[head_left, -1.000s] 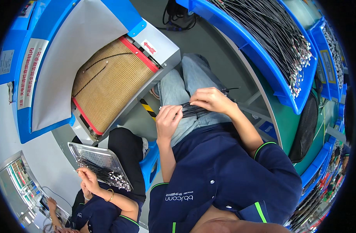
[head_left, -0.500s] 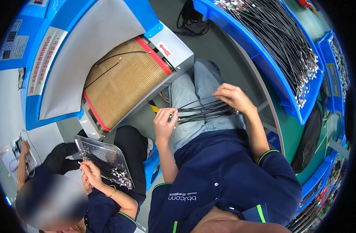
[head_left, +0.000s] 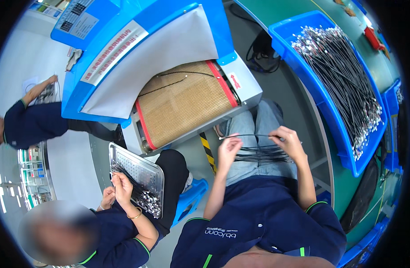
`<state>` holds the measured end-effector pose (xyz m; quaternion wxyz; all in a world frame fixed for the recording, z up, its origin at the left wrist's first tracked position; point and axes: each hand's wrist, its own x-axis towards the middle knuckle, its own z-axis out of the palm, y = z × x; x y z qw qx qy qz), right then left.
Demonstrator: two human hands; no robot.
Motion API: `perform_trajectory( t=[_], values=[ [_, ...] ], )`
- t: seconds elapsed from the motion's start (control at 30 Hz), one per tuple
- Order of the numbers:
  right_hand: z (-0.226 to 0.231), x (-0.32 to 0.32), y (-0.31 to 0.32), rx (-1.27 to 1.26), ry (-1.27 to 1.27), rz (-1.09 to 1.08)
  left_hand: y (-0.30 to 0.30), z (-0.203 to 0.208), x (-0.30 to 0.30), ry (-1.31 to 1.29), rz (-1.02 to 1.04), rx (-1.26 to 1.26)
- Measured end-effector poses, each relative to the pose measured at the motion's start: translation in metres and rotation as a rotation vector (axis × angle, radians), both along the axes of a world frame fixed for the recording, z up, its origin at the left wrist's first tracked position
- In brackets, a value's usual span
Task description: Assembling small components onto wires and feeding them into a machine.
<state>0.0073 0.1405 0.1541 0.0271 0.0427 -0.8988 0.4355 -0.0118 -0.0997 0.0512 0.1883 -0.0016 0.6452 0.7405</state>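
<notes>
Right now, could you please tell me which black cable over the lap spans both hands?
The single black cable pinched by the left hand and the right hand, set apart from the cable bundle over the jeans.

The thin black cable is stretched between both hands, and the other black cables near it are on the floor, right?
Not the floor: in the head view, the other black cables lie across the jeans. The thin black cable does stretch between the left hand and right hand.

Cables across the lap
</notes>
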Motion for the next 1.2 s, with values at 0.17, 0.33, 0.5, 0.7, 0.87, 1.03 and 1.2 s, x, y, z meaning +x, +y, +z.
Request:
perform_trajectory(
  t=[0.17,0.33,0.5,0.7,0.87,1.03,1.2],
  values=[
    [0.002,-0.006,-0.025,-0.032,0.004,0.046,0.036,0.018,0.018,-0.258,0.204,0.411],
    [0.004,-0.002,-0.007,0.062,-0.004,0.010,0.028,0.017,0.016,-0.228,0.401,0.483],
    [-0.003,0.003,0.016,-0.017,-0.086,-0.053,0.017,0.001,0.010,-0.230,0.461,0.504],
    [-0.038,0.005,0.034,-0.083,0.016,-0.085,0.039,-0.023,0.015,-0.194,0.497,0.480],
    [-0.063,0.009,0.056,-0.106,0.091,-0.041,0.059,-0.043,0.017,-0.186,0.545,0.501],
    [-0.079,0.012,0.069,-0.112,-0.006,-0.051,0.068,-0.052,0.016,-0.175,0.544,0.492],
    [-0.089,0.012,0.074,-0.161,0.012,0.004,0.070,-0.058,0.016,-0.163,0.556,0.481]
  ],
)
